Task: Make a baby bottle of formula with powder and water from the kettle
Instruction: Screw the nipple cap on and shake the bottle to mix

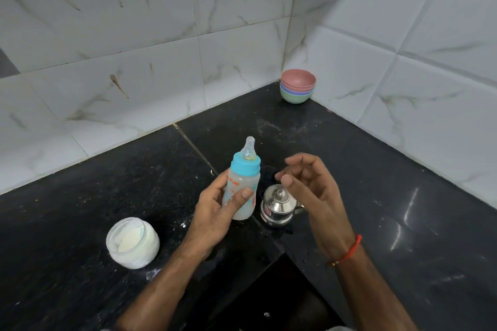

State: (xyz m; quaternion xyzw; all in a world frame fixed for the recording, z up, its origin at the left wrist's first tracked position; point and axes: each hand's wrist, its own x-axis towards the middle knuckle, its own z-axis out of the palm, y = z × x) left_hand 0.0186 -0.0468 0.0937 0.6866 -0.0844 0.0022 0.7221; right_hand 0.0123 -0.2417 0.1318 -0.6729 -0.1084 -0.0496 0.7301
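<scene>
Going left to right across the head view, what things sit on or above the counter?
Powder jar → left hand holding the baby bottle → steel kettle → right hand, holding nothing. The stacked bowls sit far back in the corner, above the kettle's position.

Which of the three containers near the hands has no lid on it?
The glass jar of white powder: its mouth is open. The baby bottle and steel kettle are capped.
</scene>
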